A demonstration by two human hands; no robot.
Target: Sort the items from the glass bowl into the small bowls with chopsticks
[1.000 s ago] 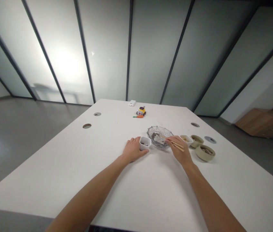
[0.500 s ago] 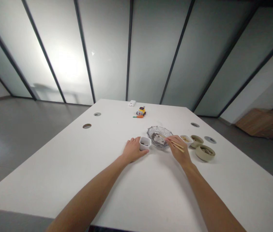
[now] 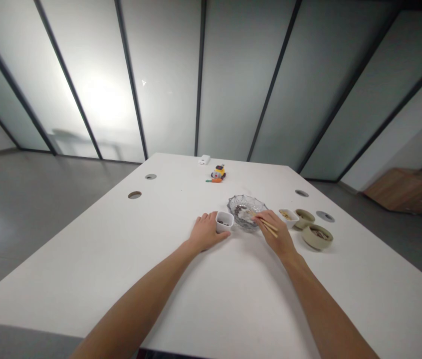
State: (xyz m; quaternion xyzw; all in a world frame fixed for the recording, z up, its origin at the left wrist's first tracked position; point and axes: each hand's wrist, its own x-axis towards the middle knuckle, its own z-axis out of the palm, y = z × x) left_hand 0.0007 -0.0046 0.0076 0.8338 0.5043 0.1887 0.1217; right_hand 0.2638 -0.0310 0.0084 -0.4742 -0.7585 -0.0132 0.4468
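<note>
My left hand [image 3: 205,232] is wrapped round the left side of a small white cup [image 3: 225,228], which stands on the table with a few dark bits inside. My right hand [image 3: 275,233] is closed on a pair of wooden chopsticks [image 3: 270,227]. Their tips reach into a clear cut-glass bowl [image 3: 247,227] just right of the cup. White stuff and dark small pieces lie in that bowl; what the tips touch is too small to tell. Beside my right hand stands a white bowl [image 3: 292,222] with yellowish pieces.
Two olive bowls, a near one [image 3: 317,241] holding dark pieces and a far one [image 3: 304,219], stand at the right. Farther back are a yellow toy vehicle [image 3: 219,172], a toy carrot [image 3: 216,181] and a white box [image 3: 204,159]. Round holes, one open [image 3: 134,195], dot the white table [image 3: 121,259].
My right hand has shifted slightly left, and the chopsticks now slant more steeply in the glass bowl. The left hand and cup stay where they were.
</note>
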